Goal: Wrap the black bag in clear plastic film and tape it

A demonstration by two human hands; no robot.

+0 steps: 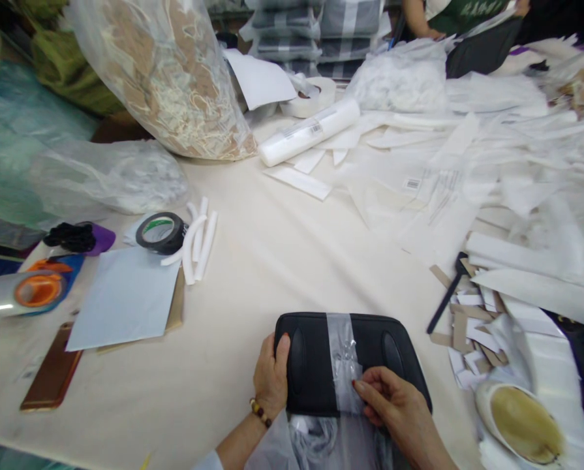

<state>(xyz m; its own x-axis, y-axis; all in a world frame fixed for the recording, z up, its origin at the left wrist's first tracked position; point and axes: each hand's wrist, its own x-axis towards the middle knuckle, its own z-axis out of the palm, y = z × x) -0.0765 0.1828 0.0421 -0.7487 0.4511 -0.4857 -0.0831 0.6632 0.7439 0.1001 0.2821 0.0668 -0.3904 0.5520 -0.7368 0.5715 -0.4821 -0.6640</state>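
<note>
A flat black case with rounded corners lies near the table's front edge. Around its middle runs a clear plastic strip. My left hand, a beaded bracelet at its wrist, grips the case by its left side, thumb on top. With thumb and forefinger my right hand pinches the plastic strip at the case's lower middle. Below the case, partly out of view, sits a clear plastic bag with something coiled inside.
At left lie a phone, pale blue sheets, black tape and white foam strips. Card scraps and a cup stand right. Behind are a plastic roll, bags and a person's hand.
</note>
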